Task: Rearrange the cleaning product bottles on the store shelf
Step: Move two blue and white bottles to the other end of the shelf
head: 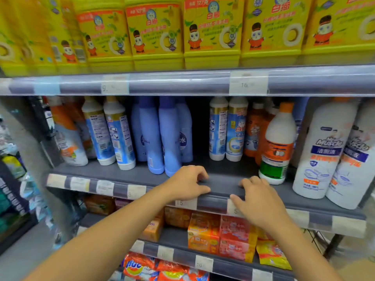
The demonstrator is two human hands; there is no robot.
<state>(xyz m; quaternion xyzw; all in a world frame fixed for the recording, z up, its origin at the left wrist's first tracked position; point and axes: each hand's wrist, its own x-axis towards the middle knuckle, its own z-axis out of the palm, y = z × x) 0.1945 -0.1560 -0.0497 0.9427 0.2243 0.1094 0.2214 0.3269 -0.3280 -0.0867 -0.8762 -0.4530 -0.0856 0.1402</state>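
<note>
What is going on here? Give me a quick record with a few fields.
Place: store shelving with cleaning products
Left hand: rests on the middle shelf front edge, holding no bottle
Right hand: rests on the same edge, holding nothing
Behind left hand: blue bottles, upright
Right of right hand: white bottle with orange cap
Above: yellow containers

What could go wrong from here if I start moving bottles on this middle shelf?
1. The front blue bottles stand near the shelf edge, right behind the left hand; a bump could knock them off.
2. The orange-capped white bottle looks tilted beside the right hand and may topple into its neighbours.
</note>
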